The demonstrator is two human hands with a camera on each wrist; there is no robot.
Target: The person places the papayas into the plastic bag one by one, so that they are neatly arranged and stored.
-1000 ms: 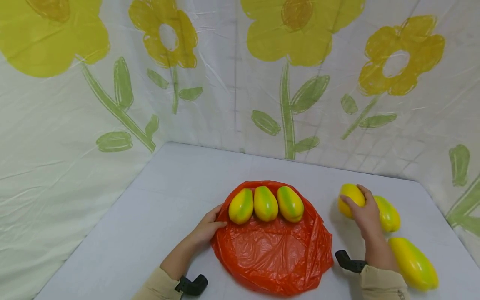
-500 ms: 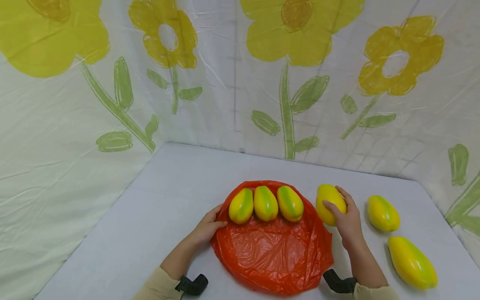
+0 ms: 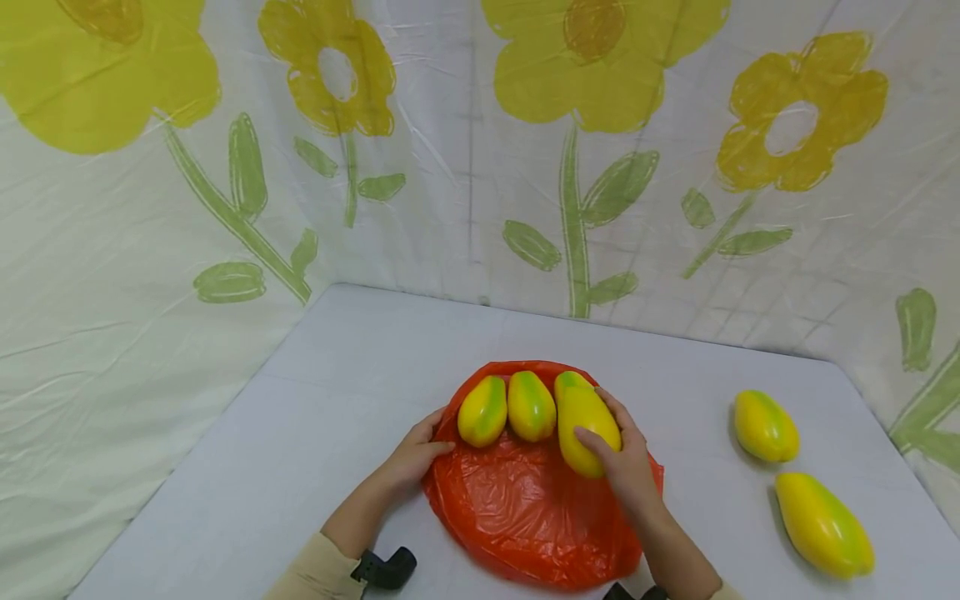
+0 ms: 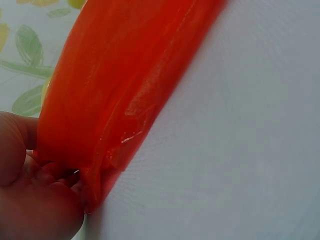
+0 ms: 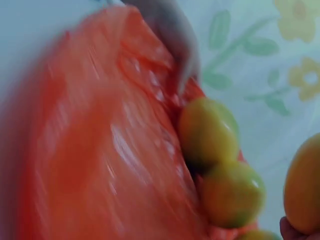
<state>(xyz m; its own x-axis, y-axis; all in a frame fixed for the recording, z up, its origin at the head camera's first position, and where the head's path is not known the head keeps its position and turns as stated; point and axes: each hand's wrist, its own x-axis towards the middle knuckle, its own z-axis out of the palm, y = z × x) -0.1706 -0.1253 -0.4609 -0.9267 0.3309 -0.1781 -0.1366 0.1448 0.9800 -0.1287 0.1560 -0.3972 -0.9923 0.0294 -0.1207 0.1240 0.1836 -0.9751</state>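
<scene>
A red plastic bag (image 3: 525, 517) lies spread on the table with its mouth open. My left hand (image 3: 415, 457) grips its left rim, thumb on the near side; the left wrist view shows the bag's edge (image 4: 75, 130) between thumb and fingers. Several papayas, yellow with green stripes, are here: a left one (image 3: 482, 412) and a middle one (image 3: 532, 407) sit at the bag's far side. The third papaya (image 3: 570, 380) is mostly hidden behind a papaya (image 3: 583, 433) that my right hand (image 3: 630, 471) holds over the bag. That held papaya (image 5: 305, 185) appears apart from the others in the right wrist view.
Two more papayas rest on the table at the right, one farther back (image 3: 767, 426) and a longer one (image 3: 825, 527) nearer. A white curtain (image 3: 450, 167) printed with yellow flowers hangs along the table's (image 3: 360, 358) back and left sides.
My right hand has carried the papaya leftward from beside the other papayas on the right to over the bag. My left hand has stayed on the bag's rim.
</scene>
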